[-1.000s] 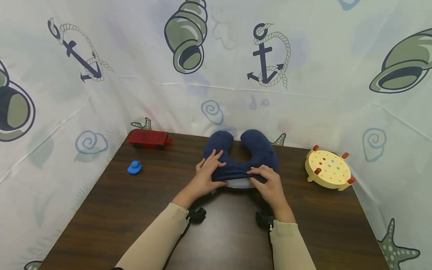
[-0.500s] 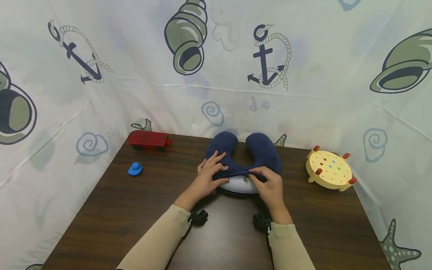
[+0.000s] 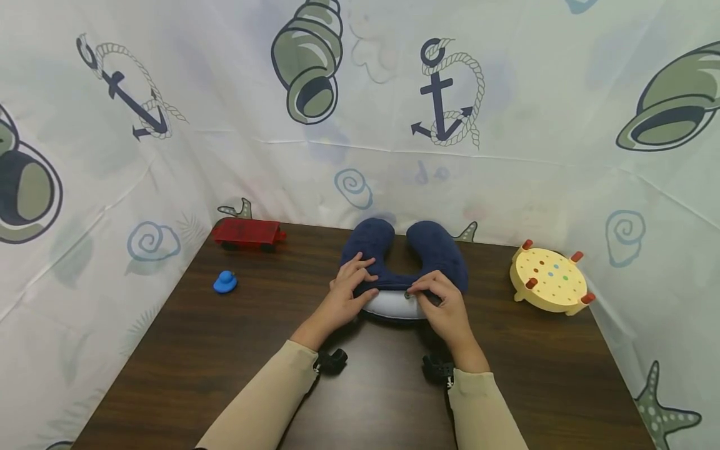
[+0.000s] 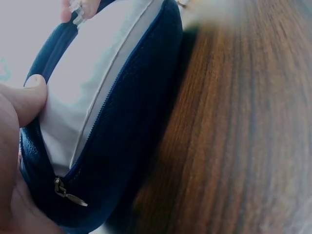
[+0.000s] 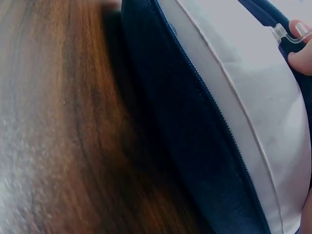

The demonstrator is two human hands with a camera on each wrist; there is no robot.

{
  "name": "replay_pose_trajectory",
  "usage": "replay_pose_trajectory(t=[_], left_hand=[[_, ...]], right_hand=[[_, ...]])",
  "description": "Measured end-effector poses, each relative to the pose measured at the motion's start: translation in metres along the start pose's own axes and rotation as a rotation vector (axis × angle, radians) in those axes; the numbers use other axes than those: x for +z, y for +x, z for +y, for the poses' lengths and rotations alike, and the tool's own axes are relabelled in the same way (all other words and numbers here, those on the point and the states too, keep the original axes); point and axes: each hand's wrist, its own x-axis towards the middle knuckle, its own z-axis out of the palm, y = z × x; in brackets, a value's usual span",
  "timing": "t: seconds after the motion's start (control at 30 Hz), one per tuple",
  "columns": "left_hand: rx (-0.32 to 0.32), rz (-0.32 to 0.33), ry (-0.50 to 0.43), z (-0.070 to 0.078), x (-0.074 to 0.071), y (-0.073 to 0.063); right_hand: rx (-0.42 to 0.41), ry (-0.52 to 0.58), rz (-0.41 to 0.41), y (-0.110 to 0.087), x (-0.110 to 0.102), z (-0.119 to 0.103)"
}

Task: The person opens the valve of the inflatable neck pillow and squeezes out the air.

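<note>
R hand [image 3: 450,309] pinches the clear air valve [image 5: 278,32] by its end, nearer than L hand [image 3: 344,294], off left w/ fingers spread on the blue neck pillow [image 3: 371,240].

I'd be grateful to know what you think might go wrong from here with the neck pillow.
The clear valve is small, so the right-hand grip pinching at it might slip off. If the left-hand grip eases, the blue cover could slide over the white inner cushion. The open zipper lies close alongside and might snag the cushion's fabric.
</note>
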Motion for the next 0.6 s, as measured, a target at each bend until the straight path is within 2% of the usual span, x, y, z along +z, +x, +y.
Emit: replay_pose_trajectory(t=[0.2, 0.4, 0.5, 0.6], left_hand=[[0.061, 0.03, 0.01, 0.001, 0.001, 0.001], [0.086, 0.074, 0.004, 0.001, 0.003, 0.003], [0.106, 0.119, 0.041, 0.003, 0.001, 0.004], [0.116, 0.141, 0.148, 0.007, -0.004, 0.004]], right_hand=[[-0.018, 0.006, -0.094, 0.001, -0.01, -0.007], [-0.047, -0.176, -0.135, 0.004, -0.022, -0.013], [-0.044, -0.212, -0.153, 0.006, -0.022, -0.013], [-0.022, -0.203, -0.177, 0.007, -0.019, -0.013]])
